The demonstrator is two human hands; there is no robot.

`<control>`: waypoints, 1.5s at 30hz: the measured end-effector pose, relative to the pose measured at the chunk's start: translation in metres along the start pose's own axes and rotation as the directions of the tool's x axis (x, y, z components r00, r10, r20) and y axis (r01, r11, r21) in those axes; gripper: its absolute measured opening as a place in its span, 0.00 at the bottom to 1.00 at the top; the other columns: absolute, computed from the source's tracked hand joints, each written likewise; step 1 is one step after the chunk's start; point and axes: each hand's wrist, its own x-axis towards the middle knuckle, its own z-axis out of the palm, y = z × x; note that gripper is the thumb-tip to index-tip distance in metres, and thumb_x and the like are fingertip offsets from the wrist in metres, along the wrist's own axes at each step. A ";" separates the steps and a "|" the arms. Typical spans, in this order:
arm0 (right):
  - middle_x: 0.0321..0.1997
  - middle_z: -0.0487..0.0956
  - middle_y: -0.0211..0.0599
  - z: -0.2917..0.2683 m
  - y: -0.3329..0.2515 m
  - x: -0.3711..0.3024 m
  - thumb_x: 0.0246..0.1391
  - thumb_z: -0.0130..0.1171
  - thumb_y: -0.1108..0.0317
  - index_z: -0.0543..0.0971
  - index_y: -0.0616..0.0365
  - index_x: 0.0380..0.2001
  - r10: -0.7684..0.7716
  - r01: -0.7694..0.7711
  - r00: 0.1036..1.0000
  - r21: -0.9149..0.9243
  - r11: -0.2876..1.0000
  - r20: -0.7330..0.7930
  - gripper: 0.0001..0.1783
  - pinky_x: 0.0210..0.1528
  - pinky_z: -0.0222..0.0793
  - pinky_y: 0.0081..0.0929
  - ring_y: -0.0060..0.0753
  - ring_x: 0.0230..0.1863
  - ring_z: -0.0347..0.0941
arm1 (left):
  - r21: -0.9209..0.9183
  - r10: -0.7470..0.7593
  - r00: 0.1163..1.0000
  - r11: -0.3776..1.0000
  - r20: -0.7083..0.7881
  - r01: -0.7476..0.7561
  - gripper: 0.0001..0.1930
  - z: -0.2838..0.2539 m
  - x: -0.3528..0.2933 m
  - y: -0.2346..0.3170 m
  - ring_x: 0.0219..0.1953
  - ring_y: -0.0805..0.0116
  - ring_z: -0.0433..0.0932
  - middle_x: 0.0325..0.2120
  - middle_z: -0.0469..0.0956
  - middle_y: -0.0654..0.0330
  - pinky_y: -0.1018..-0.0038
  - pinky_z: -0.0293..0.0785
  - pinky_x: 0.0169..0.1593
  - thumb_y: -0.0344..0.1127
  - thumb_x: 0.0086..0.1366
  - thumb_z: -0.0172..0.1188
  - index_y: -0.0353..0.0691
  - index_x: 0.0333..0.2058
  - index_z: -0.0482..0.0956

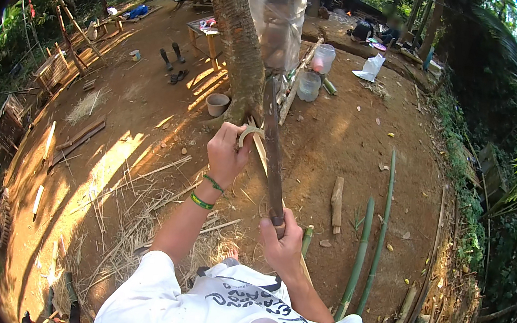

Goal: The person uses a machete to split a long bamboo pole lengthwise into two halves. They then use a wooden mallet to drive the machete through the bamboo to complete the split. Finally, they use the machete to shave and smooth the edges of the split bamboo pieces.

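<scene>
You seem to be splitting or shaving the bamboo piece (260, 154), your left hand (227, 153) curled round its upper end below the tree trunk (240, 44), your right hand (282, 242) wrapped round the handle (277, 218) of the long blade (273, 157) alongside, and the next stroke likely calls for a steady hold
</scene>
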 end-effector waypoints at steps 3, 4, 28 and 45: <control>0.18 0.72 0.26 0.004 -0.005 0.005 0.65 0.65 0.63 0.76 0.67 0.45 -0.007 0.008 1.000 -0.059 0.998 0.026 0.17 0.22 0.60 0.24 0.16 0.19 0.65 | -0.003 -0.012 1.000 1.000 0.014 0.012 0.10 -0.004 0.000 -0.001 0.29 0.49 0.80 0.30 0.77 0.51 0.63 0.74 0.31 0.24 0.59 0.69 0.37 0.37 0.77; 0.18 0.72 0.27 0.005 -0.006 0.003 0.65 0.65 0.62 0.76 0.67 0.45 -0.009 0.011 0.999 -0.078 0.997 0.032 0.17 0.22 0.60 0.24 0.16 0.19 0.65 | -0.003 -0.010 1.000 1.000 0.022 0.010 0.10 -0.007 -0.001 0.001 0.30 0.49 0.80 0.30 0.77 0.51 0.63 0.74 0.31 0.23 0.59 0.68 0.37 0.37 0.77; 0.19 0.73 0.30 0.010 -0.004 -0.001 0.65 0.65 0.63 0.75 0.68 0.45 -0.009 0.014 0.998 -0.082 0.997 0.060 0.17 0.22 0.62 0.25 0.17 0.20 0.66 | -0.015 -0.004 1.000 1.000 -0.008 0.004 0.10 -0.008 -0.009 -0.001 0.29 0.49 0.79 0.30 0.76 0.51 0.63 0.74 0.30 0.23 0.59 0.66 0.37 0.39 0.77; 0.18 0.74 0.30 0.013 -0.007 -0.001 0.64 0.66 0.63 0.76 0.67 0.43 -0.005 0.010 0.998 -0.084 0.996 0.060 0.17 0.22 0.62 0.26 0.18 0.19 0.67 | 0.019 -0.030 0.999 0.999 -0.017 0.030 0.11 -0.011 -0.011 -0.003 0.29 0.50 0.79 0.30 0.76 0.54 0.62 0.74 0.30 0.25 0.58 0.69 0.39 0.37 0.75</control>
